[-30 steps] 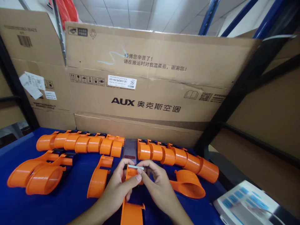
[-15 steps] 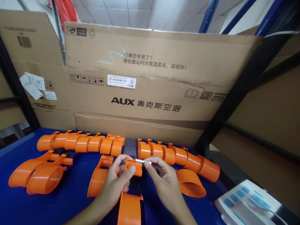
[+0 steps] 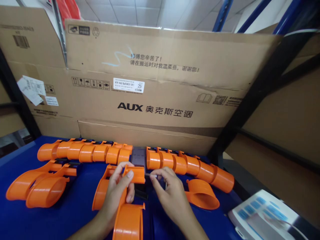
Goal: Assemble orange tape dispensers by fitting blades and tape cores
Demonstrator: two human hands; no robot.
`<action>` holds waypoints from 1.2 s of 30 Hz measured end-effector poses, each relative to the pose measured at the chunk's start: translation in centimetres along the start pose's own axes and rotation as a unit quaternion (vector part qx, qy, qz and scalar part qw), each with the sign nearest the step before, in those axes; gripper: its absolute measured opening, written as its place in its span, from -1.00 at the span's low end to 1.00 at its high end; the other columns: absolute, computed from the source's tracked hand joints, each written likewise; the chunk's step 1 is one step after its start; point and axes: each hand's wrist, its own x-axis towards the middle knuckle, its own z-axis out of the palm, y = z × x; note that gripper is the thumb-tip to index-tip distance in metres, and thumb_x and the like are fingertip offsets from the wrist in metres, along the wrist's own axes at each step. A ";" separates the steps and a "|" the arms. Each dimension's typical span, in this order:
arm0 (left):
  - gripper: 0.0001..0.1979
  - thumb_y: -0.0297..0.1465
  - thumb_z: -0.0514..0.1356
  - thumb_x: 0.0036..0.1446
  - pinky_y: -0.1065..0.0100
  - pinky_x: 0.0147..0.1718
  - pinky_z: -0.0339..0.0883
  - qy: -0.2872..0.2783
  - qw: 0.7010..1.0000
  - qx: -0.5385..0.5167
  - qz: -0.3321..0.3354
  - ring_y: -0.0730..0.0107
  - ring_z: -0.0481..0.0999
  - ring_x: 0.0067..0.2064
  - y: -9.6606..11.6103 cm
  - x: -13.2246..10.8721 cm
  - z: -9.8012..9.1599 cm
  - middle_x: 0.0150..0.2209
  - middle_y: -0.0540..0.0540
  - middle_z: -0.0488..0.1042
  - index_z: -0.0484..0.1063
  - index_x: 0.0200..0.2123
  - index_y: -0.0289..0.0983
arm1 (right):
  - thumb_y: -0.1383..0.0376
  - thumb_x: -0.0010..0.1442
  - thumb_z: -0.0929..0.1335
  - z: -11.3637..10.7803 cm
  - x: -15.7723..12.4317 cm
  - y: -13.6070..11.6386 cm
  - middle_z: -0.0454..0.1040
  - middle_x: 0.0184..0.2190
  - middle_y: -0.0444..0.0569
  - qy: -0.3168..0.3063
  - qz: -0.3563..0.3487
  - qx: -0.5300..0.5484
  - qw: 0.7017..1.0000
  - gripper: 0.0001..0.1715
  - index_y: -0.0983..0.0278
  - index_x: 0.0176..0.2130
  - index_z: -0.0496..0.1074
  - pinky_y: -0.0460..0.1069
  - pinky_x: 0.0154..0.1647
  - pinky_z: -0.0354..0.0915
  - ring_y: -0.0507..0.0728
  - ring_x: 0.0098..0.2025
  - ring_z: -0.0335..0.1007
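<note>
My left hand (image 3: 115,191) grips an orange plastic holder (image 3: 136,176) by its box-shaped head, thumb on the front face. The holder's wide ring hangs below, near the bottom edge of the view. At the head's right end my right hand (image 3: 172,191) pinches a thin, narrow strip (image 3: 148,175) between thumb and fingertips. The strip points left at the holder; whether its tip touches or enters it I cannot tell. Behind my hands a dark flat piece (image 3: 140,194) lies on the blue table (image 3: 82,216).
Several orange holders (image 3: 100,153) stand in a row at the back left, and more (image 3: 192,165) at the back right. Between the rows lies a phone-like device (image 3: 139,156). A white keypad device (image 3: 265,213) sits front right. Behind rises a cardboard panel (image 3: 155,133).
My left hand has moved left with the orange holder. The strip, earlier showing a white toothed side, now appears as a thin darker line beside the holder's end.
</note>
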 end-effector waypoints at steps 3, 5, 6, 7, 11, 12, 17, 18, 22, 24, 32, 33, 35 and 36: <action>-0.68 -0.12 0.25 0.24 0.56 -0.67 0.05 -0.011 1.000 0.004 -0.007 0.59 0.10 -0.75 -0.1 -0.3 0.3 -0.78 0.21 0.24 0.32 -0.09 -0.18 | 0.32 0.32 0.33 1.2 -0.4 -0.2 0.48 -0.27 0.00 -0.058 -0.024 -0.039 0.997 -0.86 0.19 -0.27 0.50 0.11 -0.08 0.30 0.24 -0.15 0.39; -0.68 -0.12 0.25 0.24 0.56 -0.66 0.05 -0.013 1.000 0.008 -0.015 0.60 0.10 -0.75 -0.1 -0.5 0.5 -0.77 0.21 0.24 0.33 -0.09 -0.18 | 0.38 0.30 0.32 1.7 -0.6 -0.2 0.49 -0.21 0.02 -0.073 -0.036 -0.054 0.995 -0.83 0.19 -0.20 0.51 0.13 -0.05 0.31 0.26 -0.11 0.39; -0.68 -0.12 0.26 0.24 0.56 -0.66 0.05 -0.013 1.000 0.010 -0.018 0.60 0.09 -0.74 -0.1 -0.6 0.5 -0.77 0.21 0.23 0.33 -0.09 -0.18 | 0.40 0.30 0.31 1.9 -0.7 -0.2 0.50 -0.19 0.03 -0.077 -0.040 -0.058 0.995 -0.80 0.19 -0.15 0.52 0.14 -0.03 0.32 0.27 -0.09 0.39; -0.67 -0.11 0.26 0.23 0.56 -0.66 0.04 -0.011 1.000 0.012 -0.021 0.60 0.08 -0.74 -0.1 -0.6 0.6 -0.77 0.21 0.23 0.33 -0.09 -0.18 | 0.40 0.30 0.31 1.9 -0.7 -0.1 0.50 -0.17 0.04 -0.078 -0.041 -0.060 0.994 -0.77 0.19 -0.12 0.52 0.14 -0.02 0.32 0.28 -0.07 0.39; -0.66 -0.10 0.26 0.22 0.57 -0.66 0.05 0.006 1.000 0.019 -0.024 0.61 0.08 -0.74 -0.2 -0.4 0.6 -0.77 0.22 0.22 0.32 -0.08 -0.17 | 0.32 0.35 0.30 1.4 -0.4 -0.2 0.51 -0.20 0.03 -0.049 -0.028 -0.033 0.998 -0.80 0.20 -0.12 0.52 0.13 -0.01 0.32 0.26 -0.09 0.41; -0.65 -0.10 0.26 0.22 0.57 -0.66 0.05 0.006 0.999 0.021 -0.027 0.60 0.08 -0.74 -0.2 -0.4 0.7 -0.77 0.22 0.22 0.32 -0.08 -0.17 | 0.29 0.37 0.29 1.1 -0.3 -0.3 0.51 -0.22 0.02 -0.035 -0.022 -0.017 0.999 -0.80 0.20 -0.14 0.53 0.12 -0.02 0.32 0.25 -0.10 0.42; -0.61 -0.10 0.26 0.23 0.56 -0.67 0.04 -0.013 0.998 0.030 -0.047 0.59 0.09 -0.74 -0.7 -0.4 0.6 -0.77 0.23 0.21 0.31 0.00 -0.18 | 0.15 0.39 0.31 -0.2 -0.1 -1.0 0.54 -0.22 -0.02 -0.007 0.002 0.100 0.995 -0.74 0.18 -0.06 0.53 0.07 -0.05 0.34 0.22 -0.14 0.45; -0.59 -0.10 0.26 0.23 0.56 -0.67 0.04 -0.016 0.998 0.038 -0.049 0.58 0.10 -0.74 -0.9 -0.4 0.5 -0.77 0.23 0.22 0.30 0.02 -0.18 | 0.13 0.39 0.31 -0.4 -0.1 -1.2 0.55 -0.22 -0.02 -0.024 0.001 0.123 0.992 -0.72 0.18 -0.07 0.54 0.06 -0.07 0.35 0.21 -0.15 0.46; -0.52 -0.06 0.28 0.20 0.55 -0.67 0.04 -0.036 0.995 0.079 -0.051 0.55 0.15 -0.73 -1.7 -0.6 0.3 -0.75 0.21 0.25 0.30 0.05 -0.18 | 0.07 0.34 0.35 -0.3 -0.3 -1.8 0.50 -0.36 -0.07 -0.070 0.022 0.155 0.985 -0.69 0.23 -0.25 0.55 -0.01 -0.24 0.33 0.14 -0.30 0.39; -0.51 -0.05 0.29 0.19 0.55 -0.67 0.04 -0.053 0.993 0.093 -0.054 0.54 0.17 -0.72 -1.9 -0.6 0.4 -0.73 0.20 0.26 0.30 0.05 -0.19 | 0.05 0.33 0.36 -0.1 -0.3 -1.7 0.47 -0.43 -0.10 -0.074 0.048 0.172 0.981 -0.65 0.25 -0.33 0.51 -0.04 -0.33 0.29 0.10 -0.37 0.34; -0.19 -0.09 0.25 0.24 0.07 -0.07 0.49 -0.160 0.948 0.264 0.076 -0.02 0.56 0.05 0.5 -2.5 0.4 0.13 -0.37 0.48 0.00 0.43 -0.14 | -0.02 0.23 0.43 -0.4 0.1 0.0 0.46 -0.44 -0.09 0.001 0.088 0.252 0.964 -0.59 0.28 -0.36 0.50 -0.05 -0.34 0.31 0.11 -0.38 0.35; -0.11 -0.09 0.30 0.19 -0.07 0.07 0.42 -0.176 0.925 0.312 0.130 -0.16 0.43 0.22 0.8 -3.0 0.2 0.29 -0.41 0.32 -0.05 0.46 -0.12 | -0.03 0.22 0.44 -0.6 0.2 0.1 0.46 -0.45 -0.09 0.020 0.089 0.251 0.964 -0.58 0.28 -0.37 0.50 -0.05 -0.35 0.30 0.11 -0.38 0.35; -0.15 -0.18 0.33 0.18 -0.25 0.20 0.24 -0.214 0.847 0.417 0.249 -0.27 0.25 0.35 1.4 -3.9 0.0 0.39 -0.35 0.20 0.02 0.44 -0.03 | -0.05 0.20 0.44 -0.8 0.3 0.3 0.45 -0.46 -0.08 0.048 0.090 0.244 0.964 -0.56 0.28 -0.38 0.50 -0.04 -0.35 0.30 0.11 -0.39 0.34; -0.25 -0.27 0.31 0.22 -0.26 0.21 0.21 -0.231 0.798 0.466 0.304 -0.25 0.28 0.34 1.7 -4.3 0.0 0.37 -0.30 0.27 0.11 0.41 0.04 | -0.05 0.19 0.45 -0.8 0.3 0.3 0.46 -0.46 -0.08 0.056 0.090 0.241 0.965 -0.56 0.28 -0.38 0.50 -0.04 -0.35 0.30 0.12 -0.39 0.35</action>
